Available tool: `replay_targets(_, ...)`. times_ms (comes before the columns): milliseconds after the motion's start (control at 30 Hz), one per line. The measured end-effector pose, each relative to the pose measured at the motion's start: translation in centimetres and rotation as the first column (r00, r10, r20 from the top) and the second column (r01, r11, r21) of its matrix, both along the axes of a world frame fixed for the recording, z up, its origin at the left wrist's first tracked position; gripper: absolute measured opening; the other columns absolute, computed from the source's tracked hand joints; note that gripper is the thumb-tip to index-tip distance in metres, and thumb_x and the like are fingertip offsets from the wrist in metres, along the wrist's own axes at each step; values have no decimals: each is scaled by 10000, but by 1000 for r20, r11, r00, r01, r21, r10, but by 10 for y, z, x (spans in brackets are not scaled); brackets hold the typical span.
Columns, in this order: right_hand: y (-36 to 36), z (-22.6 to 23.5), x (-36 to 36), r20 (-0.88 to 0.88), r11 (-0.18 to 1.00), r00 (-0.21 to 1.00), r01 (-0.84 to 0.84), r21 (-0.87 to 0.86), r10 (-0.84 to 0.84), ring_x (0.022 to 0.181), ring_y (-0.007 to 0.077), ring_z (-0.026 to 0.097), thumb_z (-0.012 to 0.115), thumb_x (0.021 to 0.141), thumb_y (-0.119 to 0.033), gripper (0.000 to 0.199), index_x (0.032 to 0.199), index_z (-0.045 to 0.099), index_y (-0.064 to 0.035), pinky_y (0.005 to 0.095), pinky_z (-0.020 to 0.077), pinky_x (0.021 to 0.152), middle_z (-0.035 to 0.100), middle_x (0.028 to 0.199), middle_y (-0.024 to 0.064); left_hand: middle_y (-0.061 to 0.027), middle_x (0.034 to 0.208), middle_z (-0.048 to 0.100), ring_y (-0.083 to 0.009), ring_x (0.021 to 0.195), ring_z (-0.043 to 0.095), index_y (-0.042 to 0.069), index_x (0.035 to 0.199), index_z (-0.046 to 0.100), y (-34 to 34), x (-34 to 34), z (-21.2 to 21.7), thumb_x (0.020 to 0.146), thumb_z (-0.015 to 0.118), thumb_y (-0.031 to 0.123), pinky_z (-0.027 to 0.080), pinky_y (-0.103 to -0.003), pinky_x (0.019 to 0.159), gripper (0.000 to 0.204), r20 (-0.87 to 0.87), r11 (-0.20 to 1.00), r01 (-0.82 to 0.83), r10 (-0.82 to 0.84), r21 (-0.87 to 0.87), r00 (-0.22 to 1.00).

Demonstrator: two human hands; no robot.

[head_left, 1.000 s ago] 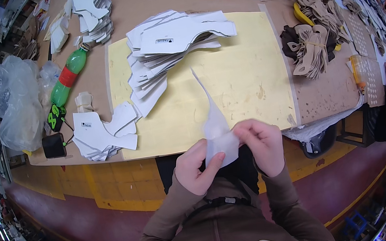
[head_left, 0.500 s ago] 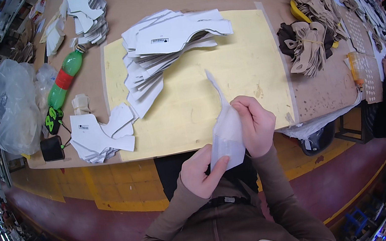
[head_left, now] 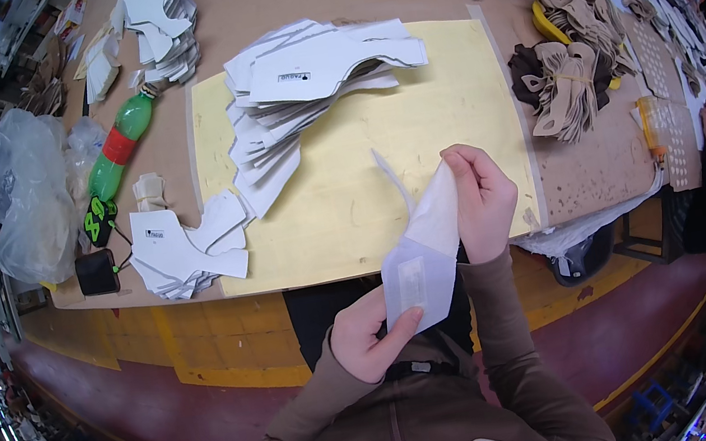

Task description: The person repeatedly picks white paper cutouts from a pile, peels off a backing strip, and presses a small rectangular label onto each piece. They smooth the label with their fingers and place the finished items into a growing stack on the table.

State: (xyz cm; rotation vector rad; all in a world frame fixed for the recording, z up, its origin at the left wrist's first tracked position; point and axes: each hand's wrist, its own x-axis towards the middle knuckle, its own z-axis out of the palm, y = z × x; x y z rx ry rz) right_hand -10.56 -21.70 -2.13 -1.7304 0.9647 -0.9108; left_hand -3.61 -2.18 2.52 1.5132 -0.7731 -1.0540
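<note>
Yellow mat [head_left: 447, 115], white stacks [head_left: 306, 90] (fanned), bottle [head_left: 119, 150]

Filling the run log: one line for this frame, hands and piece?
left hand: grips white cut piece low end | right hand: pinches top edge | piece: held above yellow mat

We count one green bottle [head_left: 118, 146], one yellow mat [head_left: 419, 174], three stacks of white cut pieces [head_left: 305, 82], one clear plastic bag [head_left: 31, 205], and two hands [head_left: 482, 201] on one white piece [head_left: 427, 259].
</note>
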Motion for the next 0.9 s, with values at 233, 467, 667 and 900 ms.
replay_targets(233, 4, 28, -27, -69, 907, 993, -114, -405, 94, 843, 282, 680, 752, 823, 11, 230, 1050, 719, 9, 331, 545, 723, 692, 945, 130, -79, 1037, 713, -105, 914, 640, -32, 1174, 662, 4, 8, -18, 947, 721, 120, 511, -276, 831, 279, -159, 988, -153, 156, 33, 975)
replay_targets(467, 41, 47, -47, -27, 820, 850, -515, -252, 526, 873, 250, 688, 764, 754, 82, 251, 996, 745, 18, 332, 554, 747, 708, 980, 142, -93, 977, 686, -181, 843, 654, 0, 1082, 682, -3, 20, -4, 901, 743, 83, 512, -294, 757, 209, 102, 993, -49, 60, -109, 993)
replay_targets(667, 46, 46, -43, 35, 775, 793, -583, -246, 608, 858, 262, 730, 758, 798, 43, 260, 1052, 735, -9, 336, 593, 697, 724, 1027, 133, -126, 953, 667, -299, 815, 638, 14, 986, 695, -3, 24, 10, 855, 752, 73, 516, -359, 731, 155, 433, 984, 72, 6, -163, 901)
replay_targets(900, 49, 36, -36, -188, 784, 832, -555, -278, 522, 794, 256, 752, 756, 818, 29, 225, 1035, 709, -6, 302, 595, 692, 755, 1020, 146, -139, 978, 654, -333, 865, 638, 8, 1009, 653, -8, 21, -12, 875, 708, 49, 514, -392, 741, 151, 600, 998, 27, 12, -57, 800)
